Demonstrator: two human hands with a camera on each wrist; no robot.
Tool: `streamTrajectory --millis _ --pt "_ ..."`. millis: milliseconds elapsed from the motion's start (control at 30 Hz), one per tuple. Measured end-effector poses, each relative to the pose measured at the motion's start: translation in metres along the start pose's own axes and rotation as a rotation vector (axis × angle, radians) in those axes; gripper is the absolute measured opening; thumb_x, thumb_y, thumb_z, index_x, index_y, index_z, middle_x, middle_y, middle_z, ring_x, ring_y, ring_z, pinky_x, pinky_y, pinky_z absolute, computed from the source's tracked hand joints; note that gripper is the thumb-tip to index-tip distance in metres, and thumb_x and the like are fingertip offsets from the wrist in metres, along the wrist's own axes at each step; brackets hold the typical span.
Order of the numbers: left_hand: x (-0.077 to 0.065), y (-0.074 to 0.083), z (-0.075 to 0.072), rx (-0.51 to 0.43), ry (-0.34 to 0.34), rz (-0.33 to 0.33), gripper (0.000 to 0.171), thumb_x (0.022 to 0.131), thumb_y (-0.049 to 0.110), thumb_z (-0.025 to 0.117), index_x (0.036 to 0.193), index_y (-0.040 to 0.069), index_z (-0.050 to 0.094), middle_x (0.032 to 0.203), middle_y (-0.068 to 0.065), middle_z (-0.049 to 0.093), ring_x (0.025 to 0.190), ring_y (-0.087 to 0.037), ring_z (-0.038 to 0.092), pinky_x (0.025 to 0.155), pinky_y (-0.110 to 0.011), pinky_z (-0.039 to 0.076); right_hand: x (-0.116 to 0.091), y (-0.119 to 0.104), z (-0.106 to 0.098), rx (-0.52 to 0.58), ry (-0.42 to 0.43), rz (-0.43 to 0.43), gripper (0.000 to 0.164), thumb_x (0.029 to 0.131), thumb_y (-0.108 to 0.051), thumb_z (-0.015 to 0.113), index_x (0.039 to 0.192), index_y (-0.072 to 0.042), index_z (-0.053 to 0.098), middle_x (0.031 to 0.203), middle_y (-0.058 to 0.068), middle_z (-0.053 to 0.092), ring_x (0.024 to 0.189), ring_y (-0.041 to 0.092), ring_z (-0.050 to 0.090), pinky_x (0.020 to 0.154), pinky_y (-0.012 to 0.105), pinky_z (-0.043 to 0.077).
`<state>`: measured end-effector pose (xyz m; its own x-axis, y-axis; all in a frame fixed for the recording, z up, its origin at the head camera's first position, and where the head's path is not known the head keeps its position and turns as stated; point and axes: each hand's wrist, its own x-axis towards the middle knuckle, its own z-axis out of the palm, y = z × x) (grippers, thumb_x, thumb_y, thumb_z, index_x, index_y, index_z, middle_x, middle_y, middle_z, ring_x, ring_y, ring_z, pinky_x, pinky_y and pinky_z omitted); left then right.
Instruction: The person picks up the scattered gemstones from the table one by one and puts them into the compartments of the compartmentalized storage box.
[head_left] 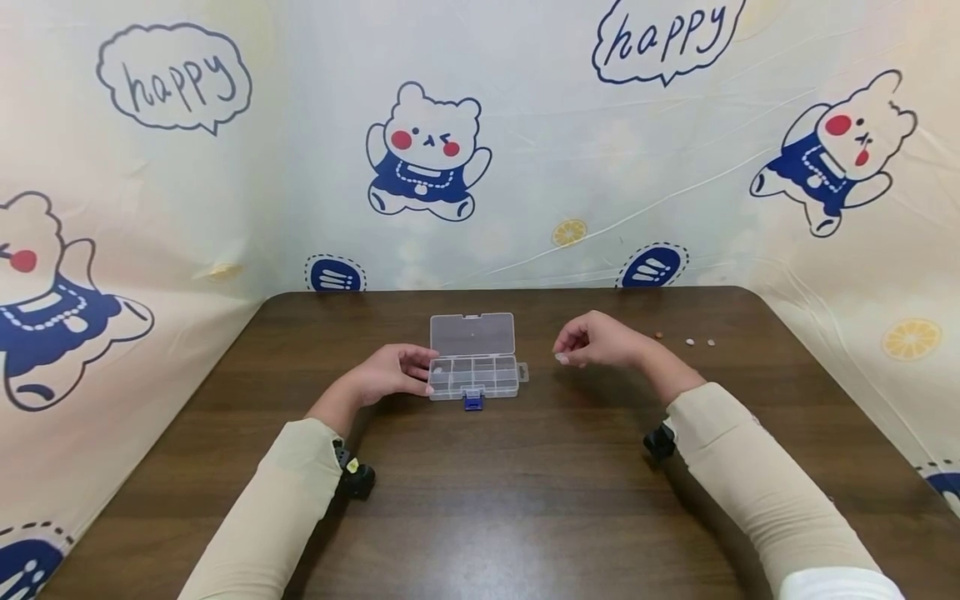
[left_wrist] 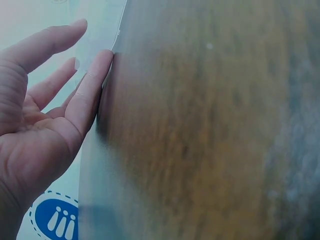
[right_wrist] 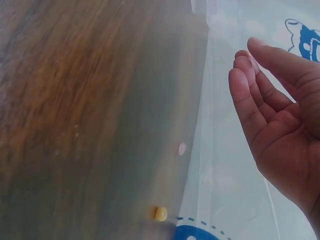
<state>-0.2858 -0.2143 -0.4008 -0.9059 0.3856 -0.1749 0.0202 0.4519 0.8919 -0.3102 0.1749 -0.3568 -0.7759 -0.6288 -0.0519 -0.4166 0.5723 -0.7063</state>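
A clear plastic compartment box [head_left: 483, 379] stands on the table with its lid [head_left: 472, 335] raised at the back and a blue latch [head_left: 473, 401] at the front. My left hand [head_left: 390, 369] touches the box's left end, thumb by the front corner and fingers towards the hinge; its fingers look fairly straight in the left wrist view. A small whitish piece [head_left: 438, 370] shows in the back left compartment. To the right of the box, my right hand [head_left: 600, 340] pinches a small flat white piece [head_left: 561, 358] between thumb and fingertips.
Beyond the right hand lie a small orange-brown piece [head_left: 659, 335] and two small whitish pieces, one a white piece [head_left: 690, 342], the other a paler piece [head_left: 711, 342]. A printed cloth [head_left: 525, 167] hangs behind the brown wooden table [head_left: 480, 500].
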Motion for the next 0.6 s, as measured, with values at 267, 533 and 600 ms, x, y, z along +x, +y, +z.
streamTrajectory --millis 267,533,600 --pt "0.001 0.001 0.001 -0.006 -0.002 -0.004 0.066 0.075 0.005 0.084 0.134 0.003 0.055 0.123 -0.017 0.057 0.109 -0.028 0.059 0.091 -0.036 0.052 0.008 -0.013 -0.003 -0.022 -0.019 -0.019 0.01 0.088 -0.009 0.073 0.097 -0.005 0.071 0.083 0.005 0.068 0.072 0.021 0.06 0.065 0.033 0.055" --pt "0.0 0.002 0.002 -0.014 -0.001 -0.004 0.066 0.075 0.003 0.083 0.134 0.003 0.055 0.123 -0.017 0.057 0.11 -0.029 0.059 0.091 -0.036 0.052 0.016 -0.026 -0.007 -0.057 -0.037 -0.054 0.012 0.086 -0.013 0.076 0.095 -0.006 0.072 0.082 0.002 0.067 0.073 0.02 0.06 0.067 0.039 0.055" --pt "0.0 0.002 0.002 -0.018 -0.004 -0.005 0.067 0.074 0.002 0.084 0.135 0.003 0.055 0.123 -0.017 0.058 0.109 -0.029 0.06 0.091 -0.036 0.052 0.018 -0.028 -0.007 -0.059 -0.046 -0.065 0.013 0.087 -0.013 0.075 0.096 -0.005 0.072 0.082 0.002 0.067 0.073 0.02 0.06 0.068 0.04 0.056"
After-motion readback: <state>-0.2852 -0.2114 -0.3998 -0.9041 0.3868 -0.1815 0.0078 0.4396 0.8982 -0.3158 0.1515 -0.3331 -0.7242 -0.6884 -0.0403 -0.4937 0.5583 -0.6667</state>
